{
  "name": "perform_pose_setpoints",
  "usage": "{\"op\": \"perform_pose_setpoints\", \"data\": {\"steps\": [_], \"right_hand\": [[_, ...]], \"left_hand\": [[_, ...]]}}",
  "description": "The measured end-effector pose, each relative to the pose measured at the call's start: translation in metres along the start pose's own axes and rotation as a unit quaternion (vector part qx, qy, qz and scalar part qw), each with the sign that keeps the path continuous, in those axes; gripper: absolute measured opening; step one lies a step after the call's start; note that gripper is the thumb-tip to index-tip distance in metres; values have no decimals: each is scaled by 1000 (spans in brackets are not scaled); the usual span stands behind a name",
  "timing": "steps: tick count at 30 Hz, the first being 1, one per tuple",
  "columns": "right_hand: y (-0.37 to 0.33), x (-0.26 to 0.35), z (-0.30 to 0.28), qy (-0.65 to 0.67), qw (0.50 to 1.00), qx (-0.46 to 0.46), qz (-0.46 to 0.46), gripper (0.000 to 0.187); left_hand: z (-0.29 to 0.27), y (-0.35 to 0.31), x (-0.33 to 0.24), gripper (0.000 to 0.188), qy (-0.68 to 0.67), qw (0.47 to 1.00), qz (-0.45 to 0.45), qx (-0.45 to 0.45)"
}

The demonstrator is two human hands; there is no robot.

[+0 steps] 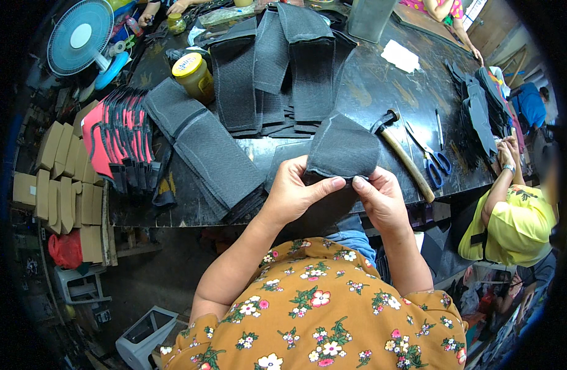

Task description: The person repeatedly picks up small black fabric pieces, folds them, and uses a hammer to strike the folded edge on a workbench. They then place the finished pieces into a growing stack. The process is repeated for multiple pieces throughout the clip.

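Between both hands, at the table's near edge, I hold a dark grey fabric piece (345, 145) with stitching along its border. My left hand (295, 191) pinches its lower left edge, the thumb lying along the rim. At the lower right edge my right hand (382, 194) grips it, thumb tip close to the left thumb. The fabric bends over towards me, and its underside is in shadow. Beyond it lie stacks of similar dark strips (234, 86). Another pile of grey strips (215, 157) slants down to the left of my left hand.
A hammer (406, 163) and blue-handled scissors (437, 166) lie right of my hands, near a pen (439, 126). A yellow-lidded jar (194, 77) stands behind the grey pile. Pink-and-black pieces (117, 135) and a fan (80, 37) are leftward. A co-worker in yellow (517, 216) sits at right.
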State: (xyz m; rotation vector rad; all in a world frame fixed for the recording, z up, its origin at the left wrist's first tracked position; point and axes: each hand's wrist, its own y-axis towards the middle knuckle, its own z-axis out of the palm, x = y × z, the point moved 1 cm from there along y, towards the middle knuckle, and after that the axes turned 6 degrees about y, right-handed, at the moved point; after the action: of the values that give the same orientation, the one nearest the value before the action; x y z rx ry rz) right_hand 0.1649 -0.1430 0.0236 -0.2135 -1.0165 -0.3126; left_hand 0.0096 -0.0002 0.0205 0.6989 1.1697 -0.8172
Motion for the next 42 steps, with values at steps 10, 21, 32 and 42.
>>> {"op": "perform_pose_setpoints", "data": {"steps": [10, 21, 32, 42], "right_hand": [[-1, -2, 2, -14, 998, -46, -30, 33], [2, 1, 0, -4, 999, -28, -32, 28], [12, -2, -12, -117, 992, -44, -25, 19], [-5, 20, -122, -740, 613, -219, -168, 43]], "left_hand": [[9, 1, 6, 15, -33, 997, 47, -42], [-5, 0, 14, 14, -134, 991, -13, 19], [6, 12, 1, 51, 196, 960, 174, -101], [-19, 13, 21, 54, 515, 842, 150, -51]]}}
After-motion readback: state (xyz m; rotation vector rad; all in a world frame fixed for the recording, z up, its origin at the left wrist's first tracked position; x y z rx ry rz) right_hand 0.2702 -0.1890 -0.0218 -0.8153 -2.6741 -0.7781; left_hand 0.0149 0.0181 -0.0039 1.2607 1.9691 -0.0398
